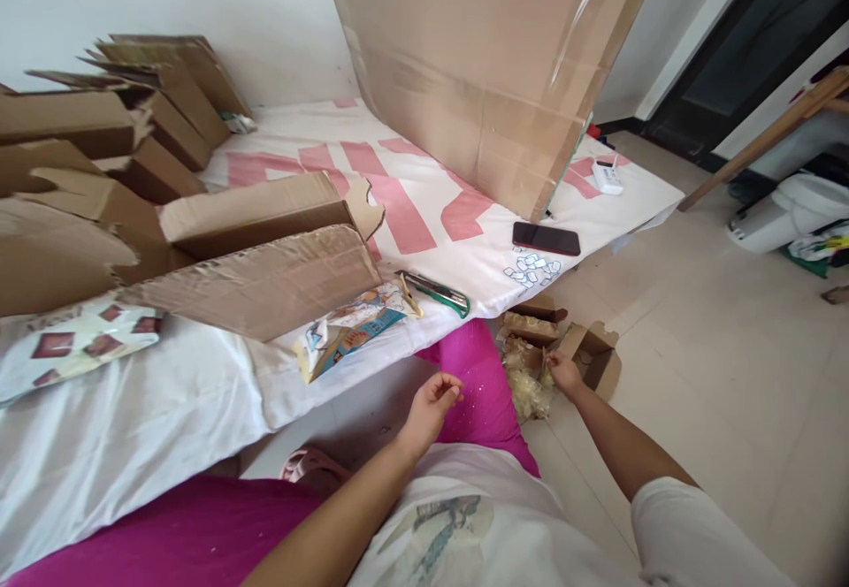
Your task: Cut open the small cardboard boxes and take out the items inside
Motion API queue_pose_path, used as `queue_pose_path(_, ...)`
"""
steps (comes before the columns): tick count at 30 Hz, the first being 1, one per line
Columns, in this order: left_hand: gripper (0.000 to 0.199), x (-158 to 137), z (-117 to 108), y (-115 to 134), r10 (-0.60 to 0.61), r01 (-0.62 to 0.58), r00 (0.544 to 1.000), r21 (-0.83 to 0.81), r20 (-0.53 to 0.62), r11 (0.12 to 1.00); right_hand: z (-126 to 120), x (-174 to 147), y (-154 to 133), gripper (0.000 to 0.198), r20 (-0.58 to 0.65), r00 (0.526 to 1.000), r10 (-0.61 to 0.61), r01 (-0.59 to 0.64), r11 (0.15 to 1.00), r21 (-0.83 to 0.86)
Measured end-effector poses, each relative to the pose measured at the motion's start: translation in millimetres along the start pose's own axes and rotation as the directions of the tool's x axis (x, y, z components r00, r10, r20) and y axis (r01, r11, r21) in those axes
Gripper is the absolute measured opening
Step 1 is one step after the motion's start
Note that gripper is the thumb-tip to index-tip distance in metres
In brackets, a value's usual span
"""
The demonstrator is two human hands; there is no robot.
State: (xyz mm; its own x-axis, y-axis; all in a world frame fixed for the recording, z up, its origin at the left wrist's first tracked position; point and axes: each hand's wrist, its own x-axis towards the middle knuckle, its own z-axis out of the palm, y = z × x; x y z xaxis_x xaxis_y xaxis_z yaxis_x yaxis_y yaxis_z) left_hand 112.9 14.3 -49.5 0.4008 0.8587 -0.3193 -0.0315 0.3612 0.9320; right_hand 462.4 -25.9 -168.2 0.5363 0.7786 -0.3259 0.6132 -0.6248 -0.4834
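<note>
My left hand (432, 412) hovers over my pink trouser leg, below the table's front edge, its fingers curled in towards the thumb with nothing visible in them. My right hand (562, 371) is stretched down to the right, beside the table, its fingers closed; whatever they hold, if anything, is too small to make out. Around it on the floor are a crumpled heap of clear tape (529, 385) and an open small cardboard box (590, 359). On the table edge nearest my left hand lies a green utility knife (438, 293), beside a printed packet (358, 326).
A large cardboard sheet (478, 65) stands upright on the cloth-covered table (279, 401). Open cardboard boxes (265, 260) crowd its left side. A phone (546, 239), small white stickers or slips (531, 270) and a white device (608, 178) lie to the right. A white bucket (792, 211) stands on the floor.
</note>
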Motion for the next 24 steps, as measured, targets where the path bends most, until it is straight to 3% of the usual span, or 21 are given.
queue_pose_path(2,0.028,-0.4,-1.1,0.7,0.006,-0.006,1.000,-0.006,-0.004,1.000,-20.2,8.7,-6.0,0.028,-0.081,0.997,0.020,-0.007,0.989,0.151)
queue_pose_path(5,0.028,-0.6,-2.2,1.2,0.003,-0.003,1.000,-0.020,-0.016,1.000,-54.2,24.5,-24.4,0.043,-0.221,0.975,0.038,0.048,0.927,0.373)
queue_pose_path(10,0.027,-2.2,-1.2,-1.9,-0.001,0.001,1.000,-0.030,-0.012,1.000,-101.3,51.1,-71.4,0.042,-0.353,0.934,0.060,0.202,0.725,0.658)
queue_pose_path(17,0.029,-3.6,-1.0,-7.8,0.012,-0.012,1.000,-0.033,0.009,0.999,-110.6,70.1,-125.5,0.031,-0.185,0.976,0.114,0.127,0.391,0.912)
queue_pose_path(24,0.030,-5.1,-3.7,-12.9,0.008,-0.008,1.000,-0.025,-0.006,1.000,-108.5,60.6,-135.8,0.024,-0.068,0.996,0.062,0.055,0.194,0.979)
